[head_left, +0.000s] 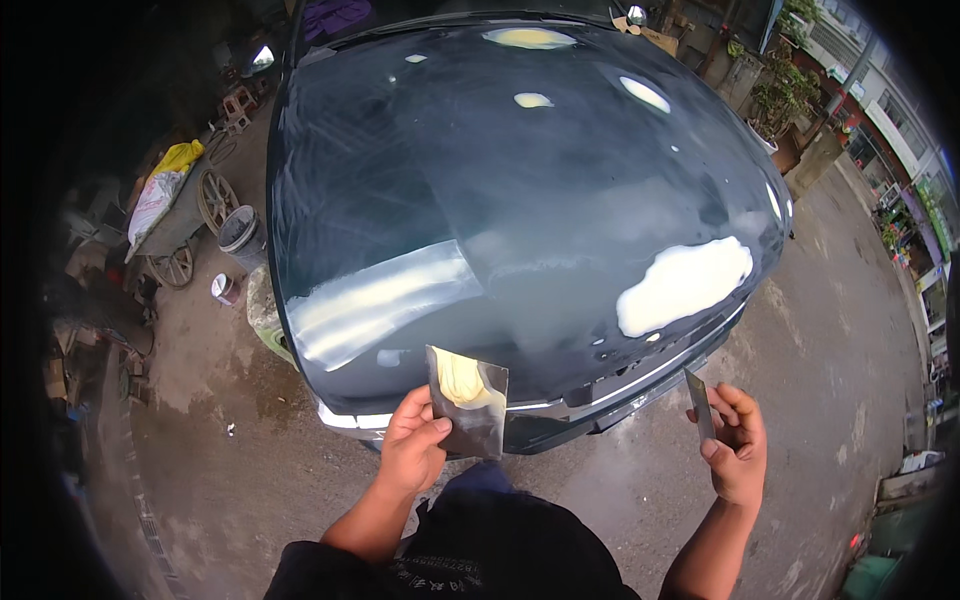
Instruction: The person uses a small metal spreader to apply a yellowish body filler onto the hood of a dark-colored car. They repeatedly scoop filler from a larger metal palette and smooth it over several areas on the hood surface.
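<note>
My left hand (412, 450) grips a flat metal plate (472, 428) by its left edge, thumb on top. A smear of cream-coloured filler putty (462, 378) sits on the plate's upper part. Off to the right, my right hand (740, 455) pinches a thin grey metal spreader (699, 405), seen nearly edge-on. Both tools are at the front edge of a dark car hood (380, 170) and appear apart from it. A large whitish filler patch (688, 285) covers its front right. At front left lies a wide sanded, streaky patch (390, 300). Smaller pale patches (530, 38) dot the far part.
At the left stand a wooden-wheeled cart (172, 228) loaded with a white and yellow sack (160, 195), a grey bucket (240, 232) and a small can (224, 289). Potted plants (783, 95) are at the far right. Concrete ground (830, 330) surrounds the car.
</note>
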Motion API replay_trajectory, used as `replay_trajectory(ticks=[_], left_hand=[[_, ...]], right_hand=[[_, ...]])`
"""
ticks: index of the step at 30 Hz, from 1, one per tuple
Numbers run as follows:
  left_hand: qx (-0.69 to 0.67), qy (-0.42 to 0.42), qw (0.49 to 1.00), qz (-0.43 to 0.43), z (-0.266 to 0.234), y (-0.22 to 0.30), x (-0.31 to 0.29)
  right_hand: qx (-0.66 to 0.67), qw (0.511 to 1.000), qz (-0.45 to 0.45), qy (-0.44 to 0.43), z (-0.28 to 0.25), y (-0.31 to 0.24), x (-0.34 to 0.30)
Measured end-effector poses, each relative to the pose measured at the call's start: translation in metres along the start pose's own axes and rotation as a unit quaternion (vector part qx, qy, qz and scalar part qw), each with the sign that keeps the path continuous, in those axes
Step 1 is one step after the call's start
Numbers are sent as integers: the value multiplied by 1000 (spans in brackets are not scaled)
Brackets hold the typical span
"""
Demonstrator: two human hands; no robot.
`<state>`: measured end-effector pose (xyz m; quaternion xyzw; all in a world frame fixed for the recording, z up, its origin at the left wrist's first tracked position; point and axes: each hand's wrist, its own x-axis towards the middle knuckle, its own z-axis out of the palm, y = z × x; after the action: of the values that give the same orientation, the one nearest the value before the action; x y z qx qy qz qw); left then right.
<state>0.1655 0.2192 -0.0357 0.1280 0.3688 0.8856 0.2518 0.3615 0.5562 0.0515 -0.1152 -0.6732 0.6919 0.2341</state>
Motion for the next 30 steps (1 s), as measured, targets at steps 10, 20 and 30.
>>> replay_trajectory(ticks=[10,20,30], left_hand=[[37,87,995,33,15,-12,27],[47,274,945,172,64,-60,-18],[7,337,914,224,98,-98,-54]], right_hand=[[-284,948,-27,-144,-6,-31,93],[-354,862,-128,-339,-24,-39,212],[-450,781,-185,-391,39,-32,219]])
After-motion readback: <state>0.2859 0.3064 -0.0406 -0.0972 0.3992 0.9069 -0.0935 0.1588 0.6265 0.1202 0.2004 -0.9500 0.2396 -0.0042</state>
